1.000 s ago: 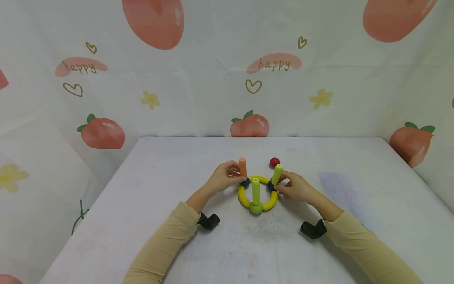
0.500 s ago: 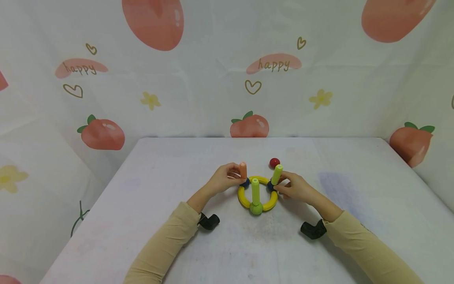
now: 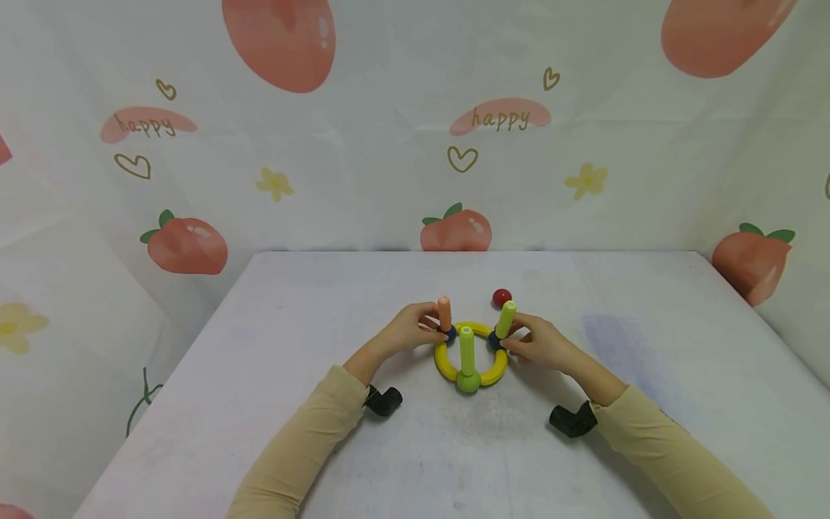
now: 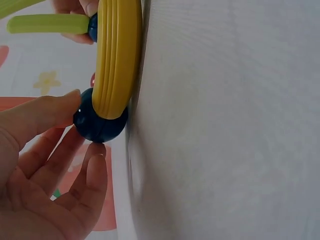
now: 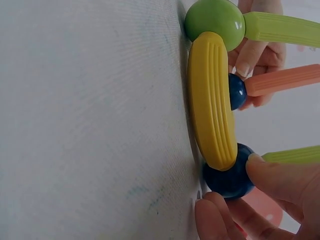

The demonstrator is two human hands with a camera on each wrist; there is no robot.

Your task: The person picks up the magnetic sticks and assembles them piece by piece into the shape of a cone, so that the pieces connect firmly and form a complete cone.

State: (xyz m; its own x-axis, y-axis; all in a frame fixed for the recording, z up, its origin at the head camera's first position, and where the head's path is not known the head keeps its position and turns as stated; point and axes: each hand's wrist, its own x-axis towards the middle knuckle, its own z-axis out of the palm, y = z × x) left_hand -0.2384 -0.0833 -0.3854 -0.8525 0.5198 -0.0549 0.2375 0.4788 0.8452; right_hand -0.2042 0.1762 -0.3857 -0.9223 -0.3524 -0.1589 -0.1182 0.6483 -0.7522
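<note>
Curved yellow pieces (image 3: pixel 444 363) and three balls form a ring lying on the table. With thumb and fingers, my left hand (image 3: pixel 407 329) pinches the dark blue ball (image 4: pixel 97 125) on the ring's left. An orange stick (image 3: pixel 444 314) stands up from that ball. Across the ring, my right hand (image 3: pixel 543 344) grips the other dark blue ball (image 5: pixel 230 177), its thumb on one side and fingers below in the right wrist view. A light green stick (image 3: pixel 506 319) leans outward from this ball. At the near side, a green ball (image 3: pixel 468 382) bears an upright light green stick (image 3: pixel 467 351).
A small red ball (image 3: pixel 502 298) lies just behind the ring on the white tabletop (image 3: pixel 454 454). Black wrist devices (image 3: pixel 385 402) stick out from both sleeves near the table. A printed curtain (image 3: pixel 363 166) hangs behind the table's far edge.
The orange stick has come down lower onto its blue ball. My left hand has shifted from the stick down to the ball. The right hand stays in place.
</note>
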